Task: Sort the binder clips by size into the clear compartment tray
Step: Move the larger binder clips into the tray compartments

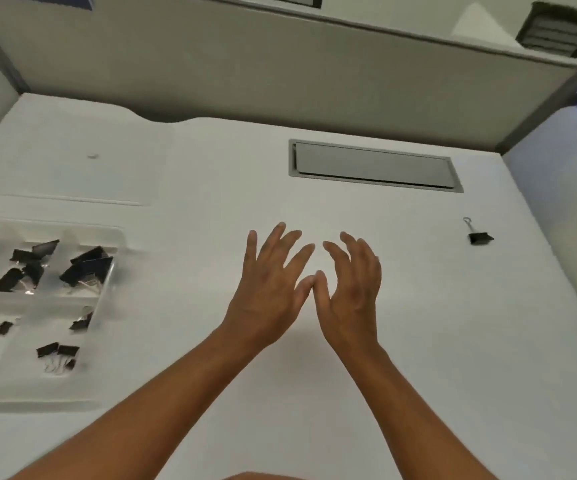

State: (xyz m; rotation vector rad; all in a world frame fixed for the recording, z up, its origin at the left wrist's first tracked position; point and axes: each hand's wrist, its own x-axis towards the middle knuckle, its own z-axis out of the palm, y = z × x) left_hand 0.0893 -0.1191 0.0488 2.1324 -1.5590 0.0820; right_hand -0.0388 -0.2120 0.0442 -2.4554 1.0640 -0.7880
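Left hand (266, 289) and right hand (351, 289) side by side mid-desk, fingers spread wide, thumbs touching, holding nothing. Lone clip (479, 235) at 2 o'clock from hands, well apart: black body, silver wire handle up. Tray (107, 271) at 9 o'clock, clear plastic, compartments hold black clips (87, 263), bigger ones in far row, smaller in near row. White desk (210, 174); grey hatch (373, 166) at 12 o'clock.
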